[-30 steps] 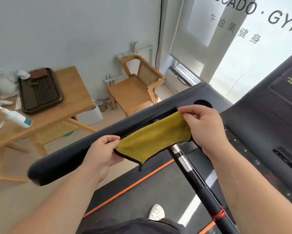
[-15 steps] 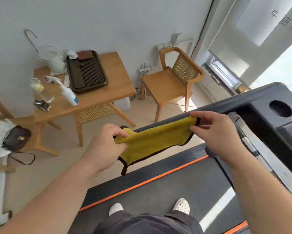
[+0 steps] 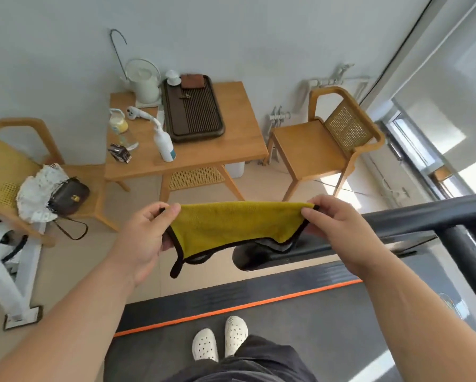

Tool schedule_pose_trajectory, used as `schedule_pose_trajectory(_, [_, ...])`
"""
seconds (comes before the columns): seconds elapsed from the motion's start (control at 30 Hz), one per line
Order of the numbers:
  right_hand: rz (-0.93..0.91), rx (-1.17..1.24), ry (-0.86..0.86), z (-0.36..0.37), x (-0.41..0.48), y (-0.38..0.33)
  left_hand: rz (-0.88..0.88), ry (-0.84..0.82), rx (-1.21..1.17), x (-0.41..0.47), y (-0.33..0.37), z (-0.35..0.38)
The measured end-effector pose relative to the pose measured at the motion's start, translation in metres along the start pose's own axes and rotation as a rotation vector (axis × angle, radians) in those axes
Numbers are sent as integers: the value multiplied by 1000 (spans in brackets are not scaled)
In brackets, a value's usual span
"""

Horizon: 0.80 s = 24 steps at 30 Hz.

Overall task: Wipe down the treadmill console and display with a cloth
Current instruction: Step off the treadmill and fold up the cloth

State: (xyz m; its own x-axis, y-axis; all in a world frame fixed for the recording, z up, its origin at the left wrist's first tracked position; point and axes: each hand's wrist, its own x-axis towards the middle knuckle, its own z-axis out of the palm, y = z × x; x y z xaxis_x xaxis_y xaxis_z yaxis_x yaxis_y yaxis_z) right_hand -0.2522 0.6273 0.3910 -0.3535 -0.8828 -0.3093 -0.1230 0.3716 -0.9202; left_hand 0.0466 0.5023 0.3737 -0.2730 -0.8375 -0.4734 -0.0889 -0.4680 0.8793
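Left hand (image 3: 145,238) and right hand (image 3: 338,230) each pinch a top corner of a yellow cloth (image 3: 231,230), stretched taut in open air above the treadmill handrail (image 3: 396,219), well apart from the table (image 3: 203,158).

Bright daylight pours in from the window (image 3: 475,172) at the far right, blown out to white there, and lays sunny patches on the floor (image 3: 347,188). Wide-angle distortion bends the edges, and detail is slightly soft throughout.
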Motion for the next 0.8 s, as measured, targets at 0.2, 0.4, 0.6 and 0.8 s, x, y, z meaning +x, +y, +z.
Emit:
schedule_pose_trajectory(0.2, [39,23,52,45,45,2,-112,135,-11,10,3,2])
schedule_pose_trajectory(0.4, [13,13,14,98,62,-15,-63,206,-6,25,9,15])
schedule_pose_trajectory(0.6, [-36,14,-107,168,75,-40,-15,178,-69,53,17,16])
schedule_pose_trajectory(0.8, [30,31,-240,231,105,-68,-22,86,-40,98,32,-50])
